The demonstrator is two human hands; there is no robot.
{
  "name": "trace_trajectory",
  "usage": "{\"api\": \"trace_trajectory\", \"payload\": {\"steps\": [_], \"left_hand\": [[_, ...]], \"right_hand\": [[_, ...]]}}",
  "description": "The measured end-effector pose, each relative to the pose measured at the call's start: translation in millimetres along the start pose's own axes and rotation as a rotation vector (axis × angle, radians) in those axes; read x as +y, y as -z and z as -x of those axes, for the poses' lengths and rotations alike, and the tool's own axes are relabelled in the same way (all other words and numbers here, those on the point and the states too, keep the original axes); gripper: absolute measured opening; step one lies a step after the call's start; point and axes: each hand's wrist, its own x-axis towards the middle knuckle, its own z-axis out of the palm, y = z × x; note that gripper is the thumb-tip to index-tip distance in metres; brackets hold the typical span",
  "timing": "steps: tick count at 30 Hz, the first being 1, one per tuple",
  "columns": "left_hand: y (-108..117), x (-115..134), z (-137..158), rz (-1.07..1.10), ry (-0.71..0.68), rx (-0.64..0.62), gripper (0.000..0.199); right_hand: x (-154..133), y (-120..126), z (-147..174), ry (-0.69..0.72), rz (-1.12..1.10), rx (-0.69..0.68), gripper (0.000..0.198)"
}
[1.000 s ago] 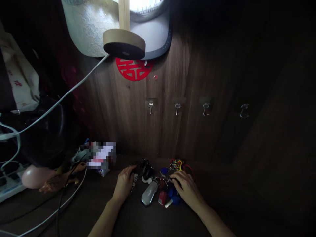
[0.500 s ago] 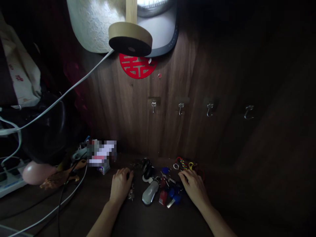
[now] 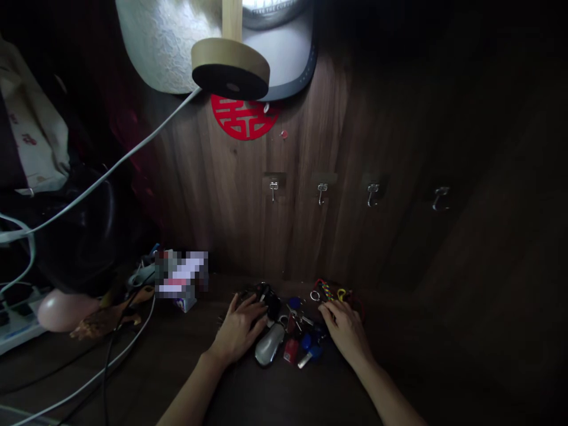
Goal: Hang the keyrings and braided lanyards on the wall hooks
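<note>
On the dark wooden surface lies a pile of keys and fobs. My left hand [image 3: 239,328] is open, its fingers spread over the black key fobs [image 3: 270,302] at the pile's left side. Just right of it lies a silver oval fob [image 3: 270,344]. A red tag [image 3: 291,349] and blue-headed keys [image 3: 310,352] sit in the middle. My right hand [image 3: 346,328] rests at the pile's right edge, fingers curled together and their tips partly hidden. Beyond its fingers are a metal key ring [image 3: 315,296], a multicoloured braided cord [image 3: 327,290] and a yellow clip [image 3: 341,293].
Several metal hooks [image 3: 322,192] are stuck on the wooden back panel. A round lamp [image 3: 231,68] and caps [image 3: 284,59] hang above a red paper cutout [image 3: 244,121]. Left are a white cable [image 3: 133,151], a pink balloon-like object [image 3: 66,310], a power strip [image 3: 18,331] and a blurred box [image 3: 184,278].
My left hand has moved right from beside the pile onto the black key fobs, and its fingers have spread. My right hand stays nearly where it was. The whole view has shifted slightly.
</note>
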Motion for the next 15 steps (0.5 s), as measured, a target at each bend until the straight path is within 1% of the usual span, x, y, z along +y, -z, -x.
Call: {"api": "trace_trajectory", "payload": {"steps": [5, 8, 10, 11, 14, 15], "left_hand": [[8.7, 12.5, 5.6, 0.18, -0.05, -0.087, 0.029], [10.3, 18.2, 8.8, 0.274, -0.059, -0.082, 0.026], [8.9, 15.8, 8.5, 0.307, -0.032, -0.039, 0.027], [7.4, 12.8, 7.2, 0.303, -0.013, 0.004, 0.028], [1.1, 1.5, -1.6, 0.183, 0.062, 0.182, 0.034], [-1.1, -1.1, -5.2, 0.127, 0.085, 0.215, 0.039]], "right_hand": [[-1.3, 1.9, 0.6, -0.002, -0.011, -0.019, 0.029], [-2.6, 2.9, 0.5, -0.004, -0.002, -0.03, 0.028], [-2.9, 3.0, 0.4, -0.006, 0.003, -0.037, 0.027], [-2.9, 2.9, 0.5, -0.006, 0.007, -0.04, 0.027], [-2.3, 2.0, 0.7, 0.004, 0.021, -0.039, 0.026], [-2.0, 1.8, 0.8, 0.007, 0.027, -0.034, 0.026]]}}
